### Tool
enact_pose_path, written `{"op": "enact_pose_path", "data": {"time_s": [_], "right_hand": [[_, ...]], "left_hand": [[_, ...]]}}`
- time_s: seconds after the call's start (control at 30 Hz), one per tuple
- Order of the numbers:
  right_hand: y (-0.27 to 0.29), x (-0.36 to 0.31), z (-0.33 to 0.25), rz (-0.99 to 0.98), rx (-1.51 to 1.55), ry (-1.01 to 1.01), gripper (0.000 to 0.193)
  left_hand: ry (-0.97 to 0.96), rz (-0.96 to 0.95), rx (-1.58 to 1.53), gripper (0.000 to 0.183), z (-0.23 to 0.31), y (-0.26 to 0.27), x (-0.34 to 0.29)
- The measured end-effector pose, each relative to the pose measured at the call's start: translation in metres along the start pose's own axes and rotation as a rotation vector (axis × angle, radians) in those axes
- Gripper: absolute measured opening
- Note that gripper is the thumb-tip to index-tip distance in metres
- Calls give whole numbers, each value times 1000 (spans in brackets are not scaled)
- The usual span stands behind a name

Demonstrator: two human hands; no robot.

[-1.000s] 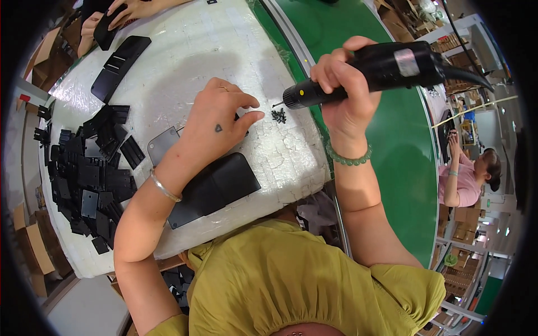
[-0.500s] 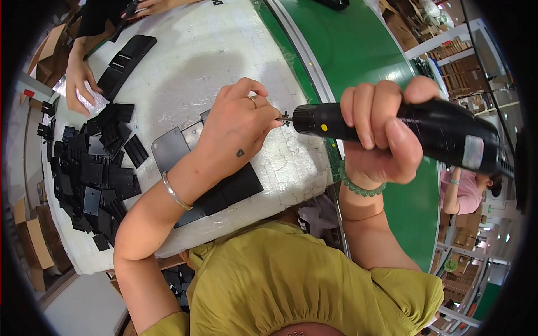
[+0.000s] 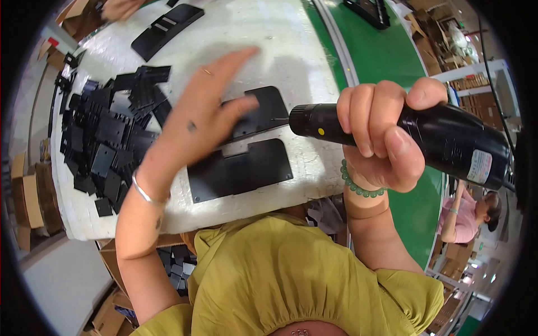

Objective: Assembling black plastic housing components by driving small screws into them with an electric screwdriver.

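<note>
My right hand [image 3: 384, 126] is wrapped round a black electric screwdriver [image 3: 457, 137] with a cord, held level above the table's right side. Its thin bit points left and shows no screw on its tip. My left hand [image 3: 202, 115], somewhat blurred, is off to the left of the bit, thumb and fingers apart, holding nothing that I can see. Just beyond and beneath it lies a black plate with rounded corners [image 3: 266, 106], partly covered by the hand. A second black plate [image 3: 246, 173], notched along its far edge, lies nearer to me.
A heap of black plastic parts [image 3: 106, 131] covers the table's left. A long black part with slots [image 3: 168, 28] lies at the far left, near another person's blurred hand [image 3: 120, 8]. Right of the white table surface [image 3: 286, 45] runs a green belt [image 3: 364, 50] carrying a black part [image 3: 370, 11].
My left hand has left the screwdriver's bit, moved left and spread its fingers. Small dark pieces at the bit no longer show. The view has shifted, uncovering the two plates.
</note>
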State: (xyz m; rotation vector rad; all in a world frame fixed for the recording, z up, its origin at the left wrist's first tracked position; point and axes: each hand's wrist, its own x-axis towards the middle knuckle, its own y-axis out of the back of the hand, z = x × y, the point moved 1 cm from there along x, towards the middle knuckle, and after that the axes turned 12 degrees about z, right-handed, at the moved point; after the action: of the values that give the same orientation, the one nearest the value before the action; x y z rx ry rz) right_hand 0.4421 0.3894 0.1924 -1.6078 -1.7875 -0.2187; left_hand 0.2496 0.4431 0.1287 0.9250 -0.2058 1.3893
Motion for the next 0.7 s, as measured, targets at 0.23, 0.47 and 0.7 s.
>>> {"op": "enact_pose_path", "data": {"time_s": [0.23,0.47,0.7], "right_hand": [[-29,-5,31,-14,-72,-134,34],[-29,-5,43,-59,-146,-163,33],[-34,-4,44,-80,-153,-202,32]], "left_hand": [[282,-282,418,58,-26,7,-15],[334,-349,305,51,-33,3,-16],[391,-390,287,49,-31,5,-15]]}}
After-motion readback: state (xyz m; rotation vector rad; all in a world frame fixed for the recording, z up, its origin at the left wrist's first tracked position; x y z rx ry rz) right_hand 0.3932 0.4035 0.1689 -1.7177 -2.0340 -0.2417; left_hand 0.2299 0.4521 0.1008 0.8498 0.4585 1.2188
